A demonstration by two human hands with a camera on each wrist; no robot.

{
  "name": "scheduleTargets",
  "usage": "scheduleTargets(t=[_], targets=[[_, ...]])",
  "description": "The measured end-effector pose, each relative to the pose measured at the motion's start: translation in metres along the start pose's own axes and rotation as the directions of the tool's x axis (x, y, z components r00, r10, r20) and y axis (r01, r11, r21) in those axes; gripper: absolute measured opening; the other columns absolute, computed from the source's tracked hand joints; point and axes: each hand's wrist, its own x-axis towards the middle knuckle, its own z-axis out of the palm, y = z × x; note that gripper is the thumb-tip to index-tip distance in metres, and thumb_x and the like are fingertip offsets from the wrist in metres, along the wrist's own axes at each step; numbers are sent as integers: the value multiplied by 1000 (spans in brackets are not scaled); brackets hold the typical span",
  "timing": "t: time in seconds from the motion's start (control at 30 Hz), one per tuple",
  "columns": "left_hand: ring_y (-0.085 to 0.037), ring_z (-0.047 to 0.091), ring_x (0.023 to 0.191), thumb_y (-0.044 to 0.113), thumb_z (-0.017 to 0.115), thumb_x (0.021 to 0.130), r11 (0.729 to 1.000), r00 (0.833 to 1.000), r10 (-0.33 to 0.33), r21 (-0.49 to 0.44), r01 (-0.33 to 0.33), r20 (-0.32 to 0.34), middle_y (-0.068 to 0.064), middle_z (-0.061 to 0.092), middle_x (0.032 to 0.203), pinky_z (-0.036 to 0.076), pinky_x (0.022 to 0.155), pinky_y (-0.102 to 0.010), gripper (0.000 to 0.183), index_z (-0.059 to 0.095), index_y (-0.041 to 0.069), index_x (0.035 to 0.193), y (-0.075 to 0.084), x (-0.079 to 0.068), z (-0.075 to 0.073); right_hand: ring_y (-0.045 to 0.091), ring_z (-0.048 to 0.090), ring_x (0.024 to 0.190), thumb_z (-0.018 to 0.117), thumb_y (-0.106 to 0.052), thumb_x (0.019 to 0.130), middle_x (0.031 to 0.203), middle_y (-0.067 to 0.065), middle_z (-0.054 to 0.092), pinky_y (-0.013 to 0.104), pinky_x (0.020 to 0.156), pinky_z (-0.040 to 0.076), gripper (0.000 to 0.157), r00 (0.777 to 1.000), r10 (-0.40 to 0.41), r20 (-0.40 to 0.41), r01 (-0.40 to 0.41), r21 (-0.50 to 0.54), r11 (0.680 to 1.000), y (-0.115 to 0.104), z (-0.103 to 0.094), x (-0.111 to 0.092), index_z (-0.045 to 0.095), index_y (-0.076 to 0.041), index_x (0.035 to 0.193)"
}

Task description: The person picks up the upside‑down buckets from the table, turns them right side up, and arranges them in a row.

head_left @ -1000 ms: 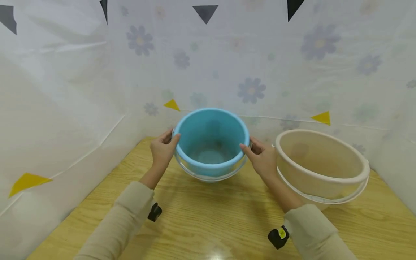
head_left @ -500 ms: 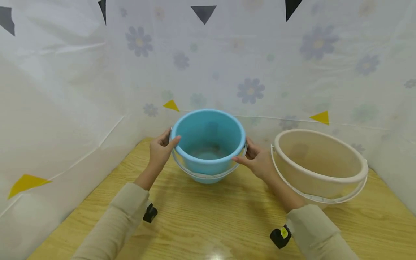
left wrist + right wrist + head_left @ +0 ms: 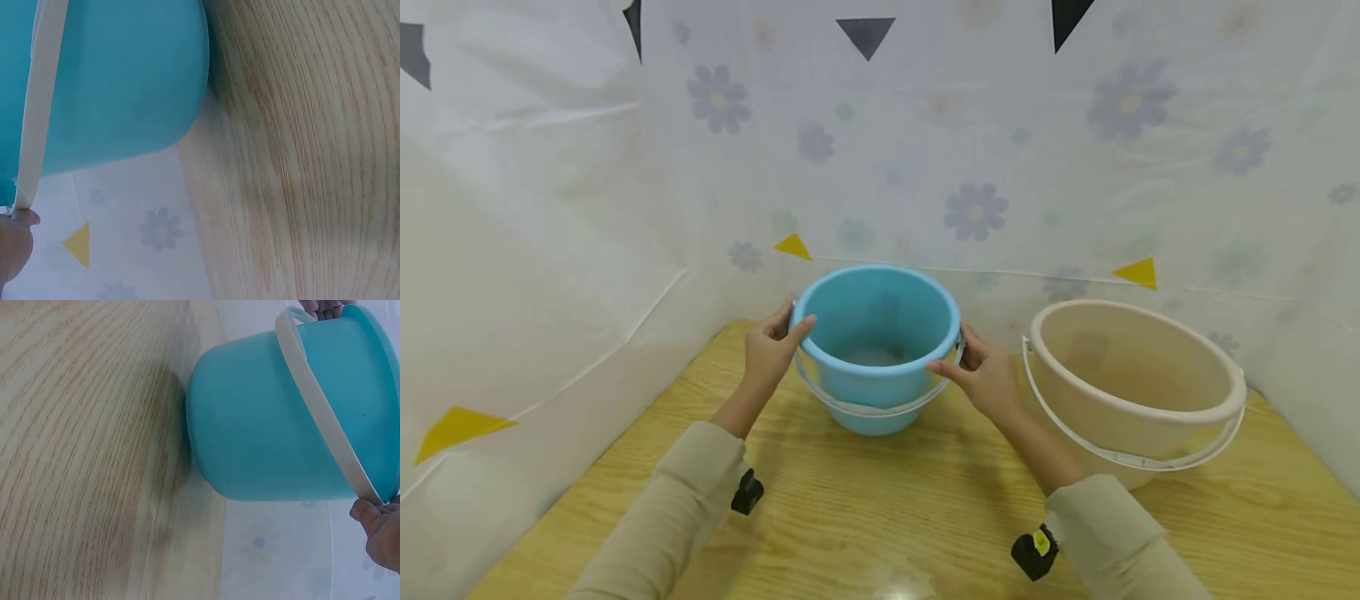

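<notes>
A light blue bucket with a white handle hanging down its near side is between both hands. My left hand grips the rim on the left, thumb over the edge and fingers outside. At the right rim, my right hand holds on the same way, near the handle's joint. In the right wrist view the bucket's base is at the wood surface; whether it fully touches, I cannot tell. Only a small part of the left hand shows in the left wrist view.
A larger beige bucket with a white handle stands on the wooden table to the right, close to the right forearm. White flower-patterned sheeting rises behind the table and along its sides.
The blue bucket has come down and slightly left, with both hands holding it. The right thumb has shifted along the rim toward the near side. The beige bucket has stayed in place.
</notes>
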Motion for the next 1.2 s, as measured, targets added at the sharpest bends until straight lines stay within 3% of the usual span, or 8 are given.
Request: scheduleTargets(t=[0.23,0.53,0.73,1.0,1.2], targets=[[-24,46,128,20,65,87,1000,1000,-16,5,16,-20,-15,42,140,43,97,-25,59,40,-3,135,-3,2,0,30,41,128,72,-14,78,144,21,30,33,95,44,81,998,51,-22,-52,-58,997,-1,3,1,24,8,139],[-26,47,127,20,65,88,999,999,-43,-4,43,-27,-17,44,139,43,97,-27,59,40,-3,136,-8,-1,-2,28,39,131,73,-19,78,146,19,30,36,97,43,83,998,59,5,-58,-76,995,2,6,2,25,6,141],[-28,49,125,17,65,87,1000,999,-28,-4,27,-36,-19,46,136,44,95,-27,57,41,-5,134,-12,-2,-3,28,36,133,72,-19,79,147,18,28,34,99,42,82,995,93,22,-92,-62,994,4,8,3,25,4,142],[-29,47,127,19,64,88,998,998,-54,8,55,-38,-20,44,138,42,98,-30,58,40,-7,135,-14,-2,-5,27,40,130,73,-25,79,146,17,31,33,98,44,82,993,117,4,-116,-143,983,4,10,3,27,0,143],[-30,46,128,21,63,89,998,998,-57,22,58,-38,-21,43,139,42,100,-32,59,39,-7,135,-16,-3,-4,28,36,132,71,-25,80,147,20,28,32,99,42,83,992,126,13,-123,-124,985,3,10,3,25,2,143]])
